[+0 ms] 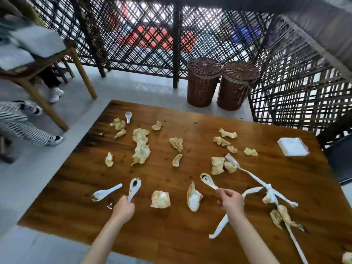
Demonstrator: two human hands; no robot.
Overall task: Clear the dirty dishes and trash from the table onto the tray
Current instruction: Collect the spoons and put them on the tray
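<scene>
Table's (pixel 190 130) a mess: crumpled greasy napkins (pixel 141 149) scattered from the far left corner to the right edge, and torn white paper strips (pixel 253 178) tangled up with more wads near the right side. One more dirty spoon (pixel 105 192) lies near the left edge just beside my left hand, and a small spoon (pixel 128 116) sits up by the far left corner. White napkin stack (pixel 293 146) is at the far right corner. Two wicker baskets (pixel 221 84) stand on the floor past the far edge. Can't see any tray.

Both arms stretched out over the near edge, well apart. Left hand (pixel 123 207) grips a white soup spoon (pixel 134 187) by the handle, bowl pointing up. Right hand (pixel 231 200) pinches another soup spoon (pixel 208 181) by the handle tip, lifted off the wood.
</scene>
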